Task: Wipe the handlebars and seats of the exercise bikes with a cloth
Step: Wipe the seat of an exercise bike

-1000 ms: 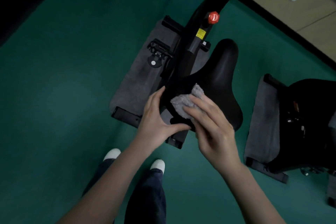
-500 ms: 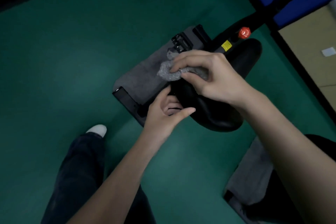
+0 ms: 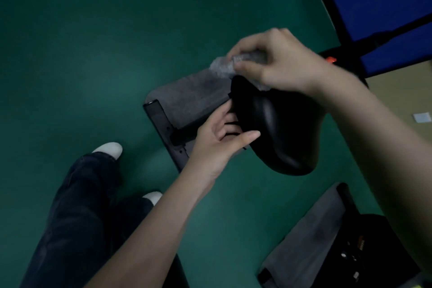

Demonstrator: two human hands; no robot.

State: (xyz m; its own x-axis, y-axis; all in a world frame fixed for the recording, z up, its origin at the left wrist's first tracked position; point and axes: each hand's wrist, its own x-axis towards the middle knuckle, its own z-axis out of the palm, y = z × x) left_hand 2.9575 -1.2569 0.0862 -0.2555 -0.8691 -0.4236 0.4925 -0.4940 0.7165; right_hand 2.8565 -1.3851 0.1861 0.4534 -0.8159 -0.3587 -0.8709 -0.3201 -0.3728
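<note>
The right hand reaches in from the right with the forearm crossing over the black seat, knuckles up and wrist bent slightly down. Its grip is closed on a grey cloth, which is bunched between the thumb and curled fingers; a crumpled tuft sticks out past the fingertips, and another bit shows under the palm, against the seat's far edge. The cloth is blurred, so its folds cannot be made out.

The left hand comes up from below with the forearm nearly straight. Its grip cups the near left edge of the seat: the thumb lies extended along the seat's side, the fingers are tucked beneath the edge and mostly hidden there. The two grips sit on opposite ends of that same edge, apart from each other.

Below the left grip lies a grey mat with the bike's black base bar on the green floor. A red knob peeks out just behind the right wrist. Dark trouser legs and white shoe tips stand to the lower left.
</note>
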